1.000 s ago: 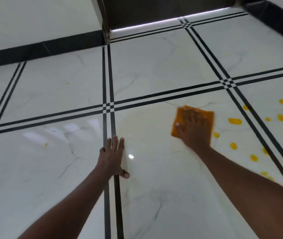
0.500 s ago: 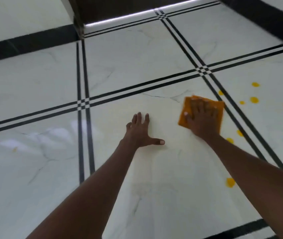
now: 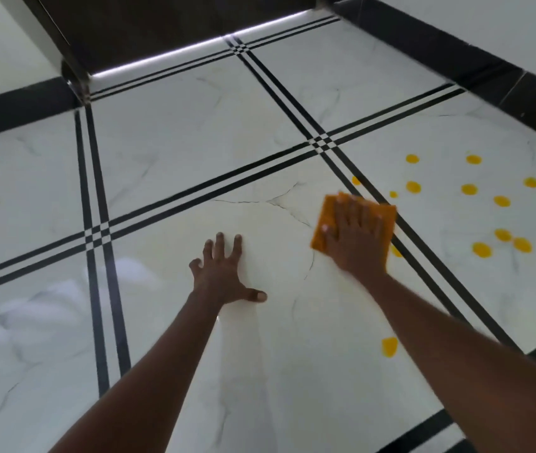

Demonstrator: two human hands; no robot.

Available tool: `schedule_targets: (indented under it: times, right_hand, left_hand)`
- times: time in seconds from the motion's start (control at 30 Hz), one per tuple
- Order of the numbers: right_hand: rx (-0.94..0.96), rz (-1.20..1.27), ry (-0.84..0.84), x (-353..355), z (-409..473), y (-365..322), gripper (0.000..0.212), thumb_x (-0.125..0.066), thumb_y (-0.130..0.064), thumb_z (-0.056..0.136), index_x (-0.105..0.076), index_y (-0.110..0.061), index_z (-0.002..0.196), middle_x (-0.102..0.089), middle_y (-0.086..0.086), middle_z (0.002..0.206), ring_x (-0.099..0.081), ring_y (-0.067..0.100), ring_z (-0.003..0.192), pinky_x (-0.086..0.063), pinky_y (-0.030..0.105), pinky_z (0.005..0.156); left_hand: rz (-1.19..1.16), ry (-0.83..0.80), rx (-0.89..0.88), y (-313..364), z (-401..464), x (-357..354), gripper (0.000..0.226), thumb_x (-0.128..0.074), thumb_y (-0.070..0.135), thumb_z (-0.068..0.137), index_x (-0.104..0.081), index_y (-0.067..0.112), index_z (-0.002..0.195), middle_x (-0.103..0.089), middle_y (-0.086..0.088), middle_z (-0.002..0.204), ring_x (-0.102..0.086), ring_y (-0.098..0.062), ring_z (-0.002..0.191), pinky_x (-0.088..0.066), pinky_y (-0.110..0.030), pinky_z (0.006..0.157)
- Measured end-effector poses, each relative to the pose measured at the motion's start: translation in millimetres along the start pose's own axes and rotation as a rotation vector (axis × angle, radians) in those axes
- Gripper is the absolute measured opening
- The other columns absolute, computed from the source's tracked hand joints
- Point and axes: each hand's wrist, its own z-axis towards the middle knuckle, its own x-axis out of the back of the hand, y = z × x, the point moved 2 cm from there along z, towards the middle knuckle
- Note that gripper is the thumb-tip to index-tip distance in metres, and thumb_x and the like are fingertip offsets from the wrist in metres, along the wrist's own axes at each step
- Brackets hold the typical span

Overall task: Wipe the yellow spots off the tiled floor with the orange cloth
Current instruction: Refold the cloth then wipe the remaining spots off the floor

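Observation:
My right hand (image 3: 356, 238) presses flat, fingers spread, on the orange cloth (image 3: 325, 220), which lies on the white tiled floor (image 3: 194, 142) beside a black double stripe. Several yellow spots (image 3: 469, 189) dot the tile to the right of the cloth. One spot (image 3: 389, 346) lies by my right forearm, and another (image 3: 396, 252) peeks out at the cloth's right edge. My left hand (image 3: 224, 273) rests flat on the floor left of the cloth, fingers straight and thumb out, holding nothing.
Black double stripes (image 3: 96, 230) cross the marble tiles. A dark door (image 3: 168, 24) with a bright gap under it closes the far side. White walls with black skirting (image 3: 456, 57) run along the left and right.
The view has shifted right, bringing more yellow spots into sight. My left hand moved from the stripe onto the tile near the cloth. The cloth slid right toward the stripe, over earlier spots.

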Motion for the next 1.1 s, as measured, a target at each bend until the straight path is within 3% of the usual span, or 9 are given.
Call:
schedule_targets:
  times: [0.1,0.2,0.27,0.33,0.5,0.63,0.73,0.9,1.1]
  right_hand:
    - [-0.095,0.041,0.037,2.3,-98.9,-24.7,0.074,-0.022,-0.053,0.098,-0.020,-0.016,0.161,-0.023,0.018,0.166,-0.022,0.042,0.153,-0.012,0.064,0.122]
    - [0.164,0.037,-0.058,-4.4,-113.9,-54.4,0.077,-0.029,-0.056,0.095,-0.023,-0.017,0.161,-0.022,0.015,0.167,-0.021,0.041,0.153,-0.008,0.061,0.122]
    - [0.327,-0.065,-0.072,-7.5,-57.6,-44.0,0.072,-0.028,-0.057,0.097,-0.036,-0.018,0.156,-0.037,0.015,0.161,-0.039,0.040,0.146,-0.026,0.064,0.116]
    - [0.231,-0.154,-0.063,-9.2,-7.8,-4.0,0.070,-0.016,-0.058,0.103,-0.042,-0.017,0.153,-0.048,0.017,0.153,-0.051,0.043,0.136,-0.039,0.067,0.108]
    - [0.045,-0.075,-0.040,-6.0,-70.7,15.3,0.072,-0.017,-0.053,0.100,-0.020,-0.016,0.161,-0.027,0.019,0.165,-0.027,0.043,0.150,-0.015,0.066,0.118]
    - [0.443,-0.084,-0.116,-22.8,-107.5,-60.3,0.082,-0.029,-0.061,0.092,-0.021,-0.018,0.161,-0.021,0.016,0.167,-0.020,0.042,0.153,-0.015,0.066,0.121]
    - [0.513,-0.063,-0.148,-20.7,-130.6,-71.5,0.082,-0.030,-0.061,0.093,-0.015,-0.021,0.162,-0.017,0.013,0.169,-0.014,0.040,0.155,-0.014,0.067,0.121]
    - [0.642,-0.055,-0.192,-2.2,-192.4,-21.8,0.080,-0.036,-0.061,0.096,-0.007,-0.028,0.162,-0.008,0.004,0.171,-0.007,0.031,0.158,-0.005,0.059,0.124]
    - [0.247,-0.196,-0.137,-3.0,-63.3,68.0,0.067,-0.008,-0.052,0.105,-0.026,-0.019,0.160,-0.032,0.015,0.164,-0.034,0.038,0.149,-0.030,0.062,0.116]
  left_hand:
    - [0.002,-0.017,-0.005,1.4,-1.3,0.7,0.143,-0.066,0.087,0.055,0.019,0.032,0.156,0.025,-0.009,0.164,0.014,-0.033,0.153,-0.012,-0.057,0.118]
    - [-0.015,-0.062,-0.034,-6.5,-2.7,0.7,0.147,-0.068,0.087,0.052,0.022,0.033,0.155,0.031,-0.008,0.162,0.019,-0.032,0.152,-0.008,-0.057,0.119]
    - [0.020,-0.063,-0.074,-13.0,-2.8,0.4,0.149,-0.068,0.089,0.050,0.022,0.034,0.155,0.030,-0.008,0.162,0.018,-0.031,0.152,-0.009,-0.055,0.119]
    - [0.030,-0.043,-0.088,-17.7,-3.7,-4.2,0.148,-0.066,0.090,0.049,0.021,0.034,0.155,0.029,-0.007,0.163,0.017,-0.030,0.153,-0.009,-0.054,0.119]
    - [0.054,-0.032,-0.083,-13.2,-9.0,-4.9,0.140,-0.067,0.085,0.059,0.020,0.033,0.155,0.029,-0.008,0.163,0.018,-0.030,0.153,-0.008,-0.054,0.120]
    - [0.102,-0.142,-0.126,-16.9,-7.4,14.9,0.141,-0.078,0.071,0.062,0.019,0.031,0.156,0.028,-0.009,0.163,0.017,-0.032,0.152,-0.011,-0.057,0.120]
    - [0.114,-0.176,-0.166,-31.1,-4.1,25.3,0.135,-0.081,0.065,0.064,0.012,0.033,0.158,0.020,-0.006,0.166,0.009,-0.030,0.154,-0.014,-0.056,0.120]
    - [0.042,-0.073,-0.101,-21.6,0.6,17.9,0.094,-0.043,0.077,0.086,-0.001,0.035,0.159,0.009,-0.003,0.168,0.001,-0.027,0.154,-0.015,-0.054,0.121]
    - [0.082,0.156,-0.168,11.2,-3.6,17.0,0.096,-0.048,0.073,0.086,-0.016,0.019,0.159,-0.014,-0.017,0.165,-0.012,-0.032,0.152,-0.021,-0.051,0.117]
